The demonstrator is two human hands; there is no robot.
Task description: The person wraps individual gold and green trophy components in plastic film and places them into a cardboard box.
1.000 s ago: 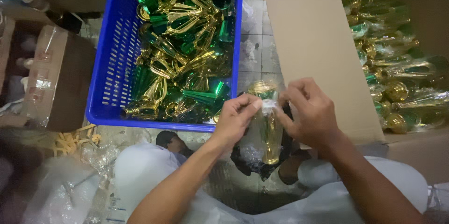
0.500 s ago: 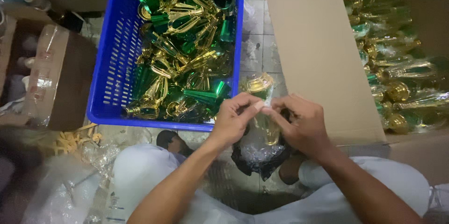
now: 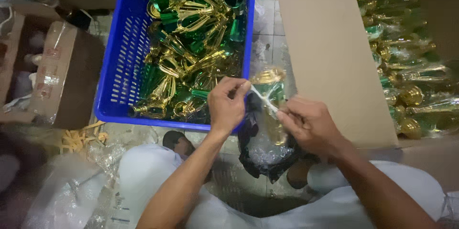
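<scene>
Your left hand (image 3: 228,105) and right hand (image 3: 308,123) meet over your lap, just off the near right corner of the blue crate (image 3: 122,66). Between them sits a gold trophy piece (image 3: 270,96) in a clear plastic wrap. The left grip is pinched together on the top of the wrap; the right grip is clamped on the wrap's other end, and a thin pale strip (image 3: 264,101) stretches between the two hands. Whether that strip is tape or twisted plastic, you cannot tell.

Around you:
- The blue crate, straight ahead on the tiled floor (image 3: 267,33), is heaped with green and gold trophy parts (image 3: 193,42). Its near wall stands just behind your left hand.
- A cardboard box (image 3: 330,52) lies to the right; its raised flap stands between your right hand and the wrapped trophies (image 3: 406,66) packed inside.
- A brown taped carton (image 3: 62,71) lies left of the crate, touching or nearly touching its left wall.
- Loose clear plastic (image 3: 71,186) and yellowish strapping (image 3: 79,138) lie by your left knee.
- A dark bag (image 3: 267,157) hangs under the piece, between your knees.

Hard to read: the lower part of the piece blurs behind wrap and fingers. The box's contents are dim and cut off at the right edge. The crate's far end runs out of the top. A dark rounded thing by the crate's near wall is half hidden by your left forearm.
</scene>
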